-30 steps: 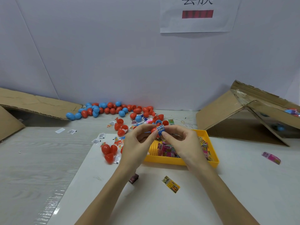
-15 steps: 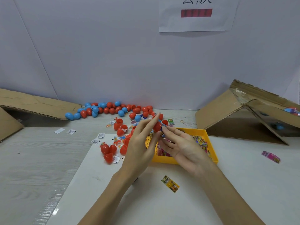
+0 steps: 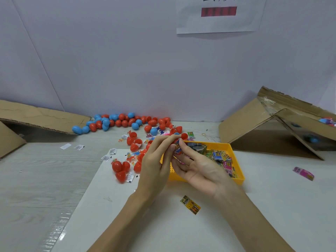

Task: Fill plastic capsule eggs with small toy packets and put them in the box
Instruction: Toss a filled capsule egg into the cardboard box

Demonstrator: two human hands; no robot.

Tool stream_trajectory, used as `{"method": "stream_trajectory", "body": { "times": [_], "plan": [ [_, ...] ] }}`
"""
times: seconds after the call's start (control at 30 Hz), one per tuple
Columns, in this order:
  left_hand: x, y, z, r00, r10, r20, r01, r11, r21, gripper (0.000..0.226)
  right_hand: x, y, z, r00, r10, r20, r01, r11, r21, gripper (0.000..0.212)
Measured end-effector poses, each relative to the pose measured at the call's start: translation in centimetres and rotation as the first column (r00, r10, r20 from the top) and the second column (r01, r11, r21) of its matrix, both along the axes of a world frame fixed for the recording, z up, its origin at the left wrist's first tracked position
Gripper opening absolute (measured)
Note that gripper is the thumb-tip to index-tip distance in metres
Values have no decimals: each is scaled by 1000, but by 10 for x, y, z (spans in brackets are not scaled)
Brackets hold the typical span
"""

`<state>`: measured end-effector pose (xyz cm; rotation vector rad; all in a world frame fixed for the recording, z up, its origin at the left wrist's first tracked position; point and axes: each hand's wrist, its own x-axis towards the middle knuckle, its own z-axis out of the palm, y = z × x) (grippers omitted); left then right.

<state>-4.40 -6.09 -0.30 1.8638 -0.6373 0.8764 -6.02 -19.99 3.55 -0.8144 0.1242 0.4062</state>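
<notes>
Both hands meet above the left end of a yellow tray holding several small toy packets. My left hand pinches a red capsule egg half between thumb and fingertips. My right hand lies palm up, its index finger pressing a small blue packet into that half. Loose red and blue eggs lie along the back wall, more red ones left of the tray. A cardboard box with eggs inside stands at the right.
A yellow packet lies on the white mat in front of my hands. A pink packet sits at the right. White paper slips are scattered left of the mat. A second cardboard box lies at the far left.
The hands have turned: my right hand rolled palm up and my left hand now holds the red half from the side. The packet has gone deeper into the capsule half.
</notes>
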Motion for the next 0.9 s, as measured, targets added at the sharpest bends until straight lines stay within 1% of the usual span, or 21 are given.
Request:
{"method": "stream_trajectory", "body": {
  "times": [0.2,0.27,0.3,0.37,0.43,0.47,0.57,0.67,0.73,0.83,0.9],
  "plan": [
    [-1,-1,0,1000,20,-23,-21,999,-33,31,-1,2,0,1000,-12,-4,12,1000,13,14],
    [-1,-1,1,998,20,-51,-22,999,-39,31,-1,2,-2,999,-36,35,36,999,-11,20],
    [-1,0,2,997,10,-75,-12,999,-37,30,-1,1,-3,996,-52,79,56,997,-56,25],
    [1,3,3,993,-29,-117,28,1000,-10,32,-1,2,-5,978,-99,183,136,971,-197,34],
    [2,6,4,990,-43,-134,48,998,33,36,-1,1,-7,951,-146,274,234,917,-322,35],
    [3,8,4,990,-42,-138,48,998,43,37,0,-1,-8,940,-150,307,258,900,-352,35],
    [3,12,6,987,-53,-150,55,998,11,39,1,-4,-8,938,-129,322,238,915,-325,37],
    [3,15,8,975,-82,-208,76,996,-38,41,3,-5,-9,939,-125,321,229,923,-310,36],
    [2,15,8,960,-104,-259,91,994,-58,40,4,-6,-11,922,-126,366,272,885,-379,31],
    [3,14,7,954,-96,-283,89,995,-35,39,7,-9,-15,873,-82,480,370,752,-545,20],
    [5,15,5,964,-53,-261,57,998,7,34,8,-11,-17,850,-17,526,395,682,-616,20]
  ]
}}
